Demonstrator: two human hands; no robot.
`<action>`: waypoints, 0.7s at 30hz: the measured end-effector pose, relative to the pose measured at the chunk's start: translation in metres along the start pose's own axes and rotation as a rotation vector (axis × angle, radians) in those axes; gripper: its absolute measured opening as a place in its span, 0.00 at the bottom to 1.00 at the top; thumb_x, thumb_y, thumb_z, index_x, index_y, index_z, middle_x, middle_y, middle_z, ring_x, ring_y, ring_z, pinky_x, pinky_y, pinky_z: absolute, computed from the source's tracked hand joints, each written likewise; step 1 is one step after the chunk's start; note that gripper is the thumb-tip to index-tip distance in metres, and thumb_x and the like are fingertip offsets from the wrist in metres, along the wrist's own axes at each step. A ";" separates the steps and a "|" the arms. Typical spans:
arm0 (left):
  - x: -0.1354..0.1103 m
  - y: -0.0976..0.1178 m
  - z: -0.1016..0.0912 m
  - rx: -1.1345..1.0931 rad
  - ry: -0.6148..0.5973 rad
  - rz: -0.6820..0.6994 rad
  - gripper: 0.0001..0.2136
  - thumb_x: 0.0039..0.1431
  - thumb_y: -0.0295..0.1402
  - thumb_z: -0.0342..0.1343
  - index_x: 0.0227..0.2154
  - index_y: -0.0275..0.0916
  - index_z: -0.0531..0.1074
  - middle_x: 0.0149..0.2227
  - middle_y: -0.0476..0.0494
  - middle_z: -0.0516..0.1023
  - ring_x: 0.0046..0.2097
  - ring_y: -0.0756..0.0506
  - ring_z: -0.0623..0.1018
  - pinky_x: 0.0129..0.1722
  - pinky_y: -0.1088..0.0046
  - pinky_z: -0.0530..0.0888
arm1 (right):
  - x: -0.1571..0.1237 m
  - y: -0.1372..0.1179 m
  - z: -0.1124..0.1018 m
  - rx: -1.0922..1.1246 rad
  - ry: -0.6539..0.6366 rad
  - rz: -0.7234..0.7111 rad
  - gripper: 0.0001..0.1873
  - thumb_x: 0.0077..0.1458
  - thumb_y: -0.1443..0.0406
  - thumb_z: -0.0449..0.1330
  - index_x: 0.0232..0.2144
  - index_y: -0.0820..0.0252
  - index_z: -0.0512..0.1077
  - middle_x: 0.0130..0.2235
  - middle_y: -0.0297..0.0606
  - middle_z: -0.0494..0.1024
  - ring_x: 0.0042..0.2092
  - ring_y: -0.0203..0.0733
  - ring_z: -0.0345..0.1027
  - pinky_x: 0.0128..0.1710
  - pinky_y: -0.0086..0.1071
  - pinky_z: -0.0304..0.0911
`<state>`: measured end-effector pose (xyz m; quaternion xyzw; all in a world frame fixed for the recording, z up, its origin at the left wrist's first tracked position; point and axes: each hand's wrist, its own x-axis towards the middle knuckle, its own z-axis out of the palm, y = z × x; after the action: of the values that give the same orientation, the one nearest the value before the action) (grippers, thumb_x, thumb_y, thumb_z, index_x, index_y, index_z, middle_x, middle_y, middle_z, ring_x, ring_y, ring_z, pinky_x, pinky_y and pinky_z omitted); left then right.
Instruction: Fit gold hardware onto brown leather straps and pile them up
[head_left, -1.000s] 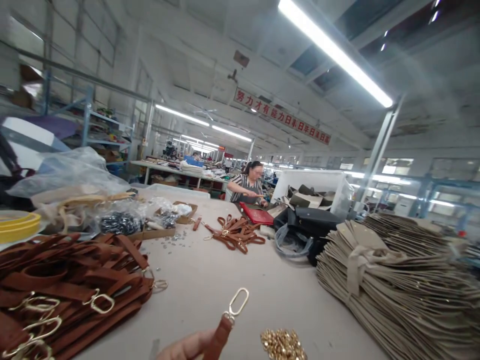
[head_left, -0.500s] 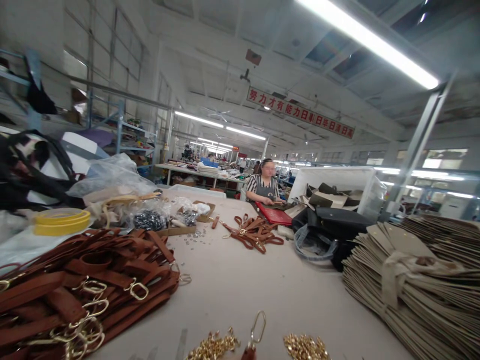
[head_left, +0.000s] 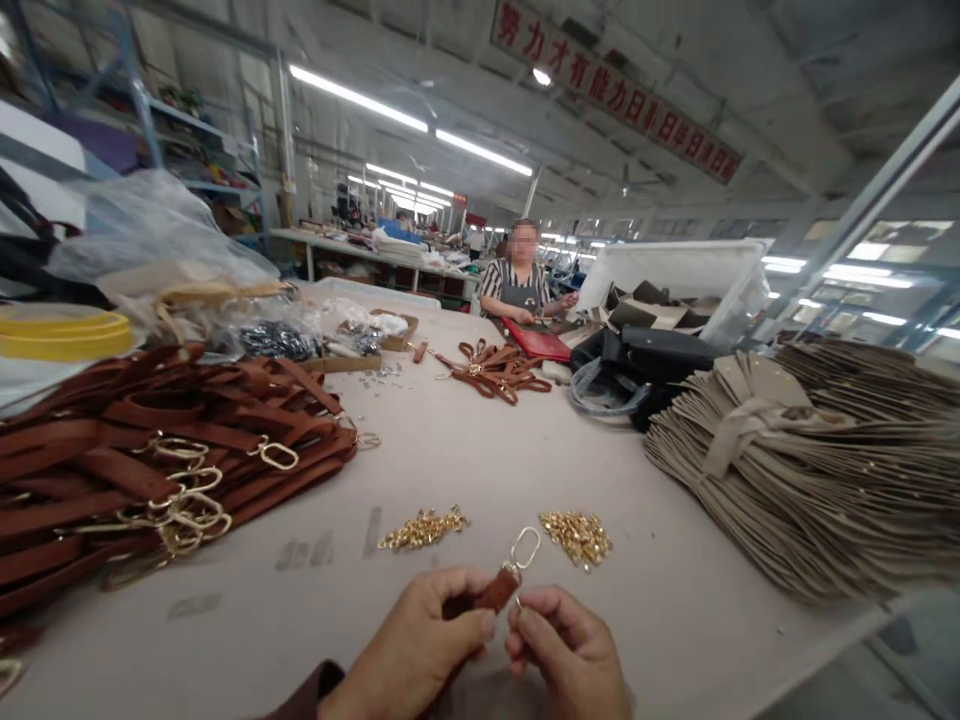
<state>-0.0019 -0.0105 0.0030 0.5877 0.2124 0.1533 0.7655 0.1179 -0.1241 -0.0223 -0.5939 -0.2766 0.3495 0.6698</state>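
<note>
My left hand [head_left: 420,640] is closed around a brown leather strap [head_left: 498,591] near its end. A gold oval ring [head_left: 526,547] sticks up from that end, pointing away from me. Just right of the strap, my right hand [head_left: 566,650] pinches a tiny gold metal piece [head_left: 518,603] between thumb and forefinger; most of the piece is hidden. Beyond the hands lie two heaps of small gold rivet-like fasteners, a left heap [head_left: 424,529] and a right heap [head_left: 576,538].
A big pile of brown straps [head_left: 172,440] with gold rings covers the left. Stacked olive panels [head_left: 795,470] stand at right. Farther back are more straps [head_left: 495,372], a black bag [head_left: 660,355] and a yellow tape roll [head_left: 64,333]. A co-worker [head_left: 521,280] is across the table [head_left: 465,450].
The view has tipped down, so both my hands now show at the bottom. The strap end with its ring has come higher in view. The co-worker's hand has lifted.
</note>
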 end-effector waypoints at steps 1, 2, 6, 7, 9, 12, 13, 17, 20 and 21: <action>-0.001 -0.001 0.001 0.011 -0.006 0.015 0.10 0.52 0.29 0.58 0.37 0.33 0.77 0.32 0.47 0.79 0.34 0.48 0.74 0.35 0.74 0.66 | 0.002 0.004 -0.001 0.061 -0.005 0.032 0.17 0.45 0.54 0.70 0.29 0.61 0.75 0.22 0.33 0.76 0.25 0.36 0.69 0.25 0.29 0.67; -0.002 0.000 0.001 0.025 -0.017 0.025 0.10 0.52 0.28 0.56 0.38 0.33 0.77 0.32 0.46 0.79 0.34 0.47 0.74 0.36 0.73 0.66 | 0.003 0.007 -0.002 0.109 -0.016 0.051 0.17 0.44 0.54 0.71 0.28 0.61 0.75 0.22 0.34 0.76 0.24 0.36 0.69 0.24 0.28 0.67; -0.005 0.009 0.003 0.120 -0.031 0.046 0.12 0.54 0.27 0.53 0.39 0.34 0.77 0.34 0.45 0.79 0.37 0.46 0.74 0.37 0.72 0.67 | 0.006 0.008 -0.003 0.103 -0.071 0.043 0.15 0.47 0.57 0.69 0.30 0.63 0.76 0.22 0.35 0.76 0.24 0.34 0.69 0.26 0.27 0.66; -0.006 0.012 0.003 0.160 -0.018 0.059 0.11 0.54 0.27 0.53 0.38 0.35 0.77 0.34 0.45 0.79 0.37 0.45 0.74 0.38 0.72 0.67 | 0.006 0.007 -0.003 0.084 -0.077 0.040 0.14 0.48 0.57 0.69 0.30 0.63 0.76 0.22 0.35 0.76 0.24 0.34 0.69 0.26 0.26 0.66; -0.007 0.014 0.003 0.241 0.001 0.097 0.09 0.55 0.28 0.52 0.33 0.36 0.78 0.35 0.46 0.79 0.39 0.45 0.74 0.41 0.71 0.67 | 0.004 0.006 -0.003 0.052 -0.088 0.042 0.14 0.49 0.57 0.68 0.30 0.63 0.76 0.22 0.34 0.76 0.24 0.33 0.68 0.27 0.26 0.65; -0.007 0.014 0.001 0.319 0.000 0.131 0.08 0.55 0.28 0.53 0.28 0.37 0.77 0.35 0.47 0.77 0.41 0.45 0.73 0.43 0.72 0.66 | 0.003 0.010 -0.004 0.039 -0.093 0.053 0.14 0.48 0.57 0.68 0.29 0.63 0.75 0.22 0.34 0.76 0.24 0.33 0.68 0.27 0.26 0.64; -0.007 0.013 0.000 0.322 -0.005 0.122 0.07 0.55 0.28 0.53 0.28 0.37 0.77 0.34 0.48 0.77 0.40 0.46 0.73 0.41 0.72 0.67 | 0.003 0.013 -0.005 0.041 -0.094 0.054 0.14 0.48 0.57 0.68 0.29 0.62 0.75 0.22 0.34 0.76 0.24 0.33 0.67 0.27 0.26 0.64; -0.006 0.010 0.000 0.284 -0.037 0.057 0.08 0.56 0.31 0.53 0.32 0.36 0.76 0.33 0.48 0.75 0.34 0.48 0.72 0.32 0.75 0.67 | 0.004 0.022 -0.006 0.052 -0.115 0.030 0.12 0.50 0.57 0.67 0.30 0.61 0.75 0.21 0.33 0.75 0.24 0.34 0.68 0.27 0.26 0.64; -0.006 0.009 0.001 0.333 -0.020 0.059 0.08 0.57 0.31 0.52 0.30 0.37 0.76 0.32 0.49 0.73 0.34 0.48 0.71 0.33 0.75 0.66 | 0.005 0.023 -0.005 0.033 -0.106 0.004 0.12 0.50 0.57 0.67 0.30 0.60 0.75 0.21 0.33 0.75 0.25 0.34 0.68 0.28 0.26 0.64; -0.007 0.009 0.001 0.363 -0.010 0.064 0.08 0.57 0.31 0.52 0.29 0.37 0.76 0.31 0.49 0.72 0.34 0.48 0.71 0.34 0.74 0.66 | 0.005 0.022 -0.004 0.021 -0.099 -0.002 0.12 0.50 0.57 0.67 0.29 0.60 0.75 0.21 0.33 0.75 0.25 0.35 0.68 0.28 0.26 0.64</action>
<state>-0.0071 -0.0120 0.0131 0.7235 0.2140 0.1340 0.6424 0.1207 -0.1217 -0.0448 -0.5686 -0.3064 0.3808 0.6616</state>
